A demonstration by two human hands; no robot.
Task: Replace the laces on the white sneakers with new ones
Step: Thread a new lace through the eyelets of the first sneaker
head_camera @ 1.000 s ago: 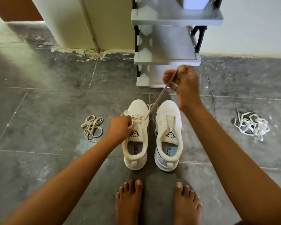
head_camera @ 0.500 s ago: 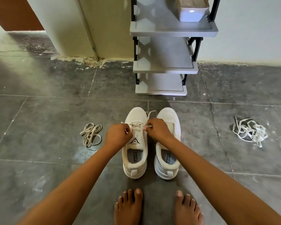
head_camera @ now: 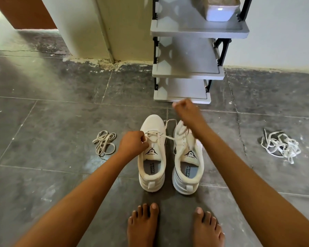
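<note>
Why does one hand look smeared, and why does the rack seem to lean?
Head view: the right hand, gripping the lace, is motion-blurred; the left hand looks sharp. Head view: the wide-angle lens bows the shelf rack and floor tile lines. Head view: small glare spot on the white container; soft light, faint shadows.
</note>
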